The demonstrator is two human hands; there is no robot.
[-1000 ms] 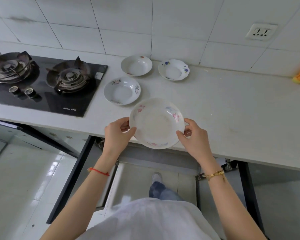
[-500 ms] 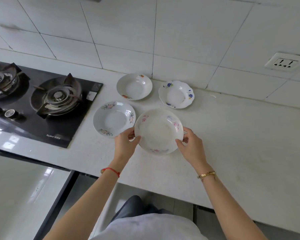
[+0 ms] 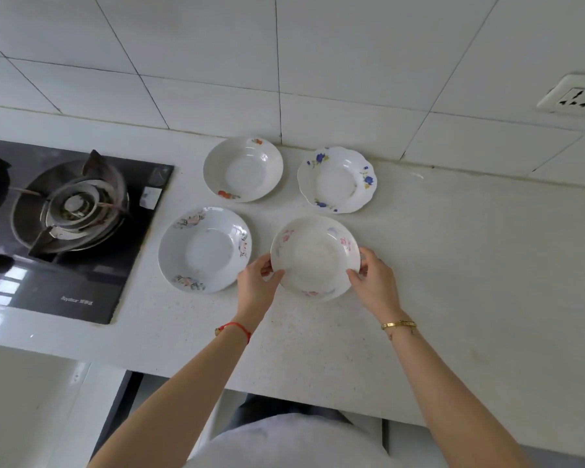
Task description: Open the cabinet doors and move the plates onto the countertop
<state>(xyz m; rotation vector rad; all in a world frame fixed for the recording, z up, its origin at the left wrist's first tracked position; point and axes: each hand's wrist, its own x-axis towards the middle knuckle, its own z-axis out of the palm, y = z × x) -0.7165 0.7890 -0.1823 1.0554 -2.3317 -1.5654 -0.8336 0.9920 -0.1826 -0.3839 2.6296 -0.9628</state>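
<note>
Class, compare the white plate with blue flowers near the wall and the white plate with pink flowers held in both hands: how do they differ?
The white plate with blue flowers has a scalloped rim; the white plate with pink flowers has a smooth round rim. The blue-flowered one lies untouched near the tiled wall; the pink-flowered one sits nearer the person, gripped at its edges by the left hand and right hand. Both are white, shallow and floral.

Both forearms reach forward, bare, converging slightly. Left hand (image 3: pixel 255 288): fingers curled, thumb on top, pinching the left rim of the pink-flowered plate (image 3: pixel 314 256); red cord at the wrist. Right hand (image 3: pixel 374 283): same pinch on the right rim, thumb uppermost; gold bracelet at the wrist
</note>
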